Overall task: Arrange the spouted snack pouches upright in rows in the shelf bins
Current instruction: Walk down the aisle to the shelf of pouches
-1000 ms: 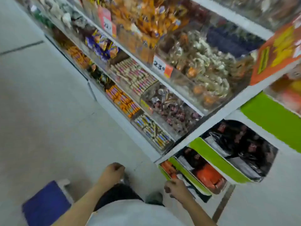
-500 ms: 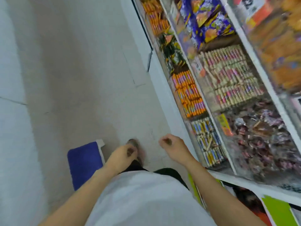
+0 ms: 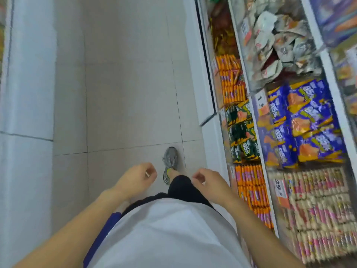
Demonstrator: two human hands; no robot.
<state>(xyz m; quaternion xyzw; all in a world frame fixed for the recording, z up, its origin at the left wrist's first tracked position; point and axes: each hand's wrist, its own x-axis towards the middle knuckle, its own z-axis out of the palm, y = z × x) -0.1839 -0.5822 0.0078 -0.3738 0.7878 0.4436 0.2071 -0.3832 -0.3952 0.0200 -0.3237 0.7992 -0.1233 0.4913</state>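
Observation:
My left hand (image 3: 135,178) and my right hand (image 3: 208,184) hang in front of my waist over the aisle floor, fingers loosely curled, holding nothing. Neither touches the shelves. High on the right, a clear shelf bin (image 3: 249,60) holds a jumble of pale grey-white pouches (image 3: 280,41) lying at all angles. They are blurred, so I cannot tell whether they have spouts.
Shelving runs down the right side with purple snack packs (image 3: 305,120), green-black packs (image 3: 241,132) and orange stick packs (image 3: 231,80). A white shelf base (image 3: 27,93) borders the left. My grey shoe (image 3: 170,161) is on the tiled floor. A blue stool (image 3: 104,233) shows behind my left arm.
My view swung from the low green-edged bins to straight along the aisle. Both hands left the low bins and now hang at my waist; the blue stool slid behind me.

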